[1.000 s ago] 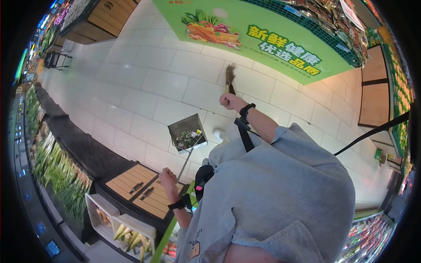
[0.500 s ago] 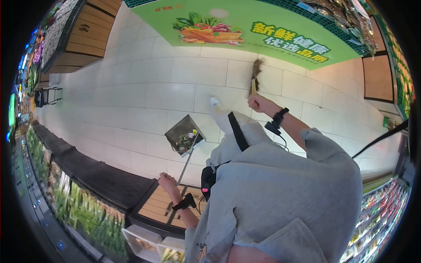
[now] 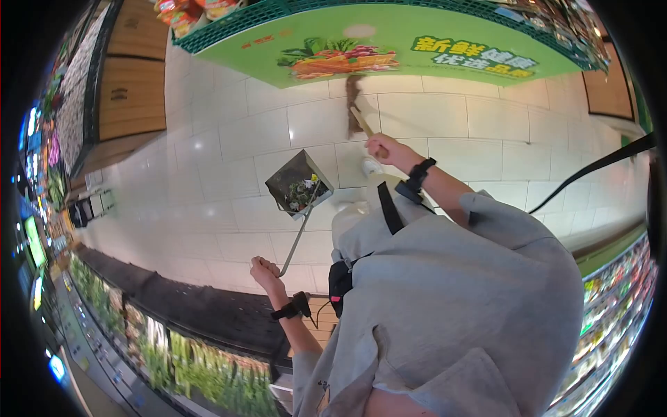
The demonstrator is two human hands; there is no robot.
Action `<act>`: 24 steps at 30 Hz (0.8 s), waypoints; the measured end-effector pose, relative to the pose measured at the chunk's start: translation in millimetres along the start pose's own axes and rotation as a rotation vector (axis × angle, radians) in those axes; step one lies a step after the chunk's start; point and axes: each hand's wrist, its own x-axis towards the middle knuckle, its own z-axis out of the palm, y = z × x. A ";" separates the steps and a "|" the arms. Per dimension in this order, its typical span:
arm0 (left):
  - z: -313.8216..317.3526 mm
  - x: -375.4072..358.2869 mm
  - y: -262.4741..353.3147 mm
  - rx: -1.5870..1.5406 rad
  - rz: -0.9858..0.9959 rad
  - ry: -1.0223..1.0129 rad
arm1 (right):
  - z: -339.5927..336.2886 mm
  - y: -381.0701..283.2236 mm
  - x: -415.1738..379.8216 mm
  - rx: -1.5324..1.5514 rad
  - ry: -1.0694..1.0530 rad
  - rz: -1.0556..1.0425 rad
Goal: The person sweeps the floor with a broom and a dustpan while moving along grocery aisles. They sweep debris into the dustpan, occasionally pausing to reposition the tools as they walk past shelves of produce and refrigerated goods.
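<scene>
My right hand [image 3: 383,150] is closed around the wooden handle of a broom [image 3: 354,104], whose brown bristles are on the pale tiles near the green panel. My left hand [image 3: 267,270] grips the upper end of a thin metal handle [image 3: 296,240]. That handle leads down to a grey box-shaped dustpan [image 3: 283,182], which holds dark leafy scraps with a yellow bit and some white bits. The dustpan stands over the tiled floor, left of my feet.
A green display panel [image 3: 389,52] with crates on top runs along the far side. Wooden cabinets [image 3: 132,94] stand at the upper left. A dark-edged vegetable shelf [image 3: 174,295] lies at the lower left, packaged goods [image 3: 611,313] at the right.
The broom has swung left along the panel with my right hand. The view has shifted, and a second shoe now shows. My left hand still holds the dustpan handle.
</scene>
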 end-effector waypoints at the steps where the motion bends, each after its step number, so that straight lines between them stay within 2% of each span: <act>1: 9.1 15.7 10.7 0.023 -0.001 -0.023 | -4.8 -2.8 -1.7 0.339 0.059 0.118; 3: 28.8 42.6 25.8 0.099 0.053 -0.028 | -5.5 -23.7 -23.1 1.461 0.057 0.249; 5: 43.3 83.1 41.4 0.153 0.065 -0.102 | -1.3 -42.2 -21.6 1.400 0.148 0.182; 7: 65.6 126.6 60.1 0.210 0.059 -0.123 | -8.7 -48.1 -12.5 1.516 0.291 0.539; 8: 75.8 149.4 67.5 0.262 0.059 -0.155 | -9.2 -49.5 -13.2 1.525 0.325 0.502; 10: 105.5 187.0 85.2 0.326 0.053 -0.243 | -5.2 -48.3 -13.6 1.365 0.450 0.472; 11: 118.5 207.4 92.8 0.362 0.065 -0.291 | -2.4 -46.1 -12.3 1.379 0.480 0.446; 13: 144.1 249.6 104.4 0.351 -0.022 -0.380 | 7.3 -38.4 -12.1 0.983 0.480 0.300; 14: 158.4 269.6 107.7 0.308 -0.104 -0.437 | -0.2 -20.3 -3.7 0.980 0.514 0.450; 15: 173.8 284.8 109.6 0.400 -0.088 -0.445 | 3.6 -9.2 4.1 0.980 0.531 0.447; 17: 191.7 324.7 103.4 0.617 -0.015 -0.475 | 23.2 7.6 16.2 0.627 0.612 0.481; 18: 195.9 353.6 92.4 0.724 0.060 -0.503 | 33.0 20.2 27.4 0.643 0.583 0.530; 19: 199.7 379.3 82.7 0.718 0.041 -0.505 | 44.8 29.2 44.0 0.656 0.553 0.575; 20: 204.2 403.3 74.2 0.816 0.130 -0.576 | 68.2 25.2 58.7 0.106 0.359 0.228; 21: 212.6 423.0 72.0 0.899 0.225 -0.633 | 74.1 65.7 72.6 -0.232 0.219 -0.119; 22: 219.1 434.7 72.9 0.995 0.387 -0.649 | 89.5 64.5 93.2 -0.343 0.113 -0.113; 23: 218.9 441.8 71.9 1.104 0.543 -0.651 | 109.4 66.2 105.9 -0.097 0.201 0.174; 24: 214.3 449.4 72.8 1.145 0.559 -0.661 | 131.1 58.5 117.9 -0.081 0.279 0.354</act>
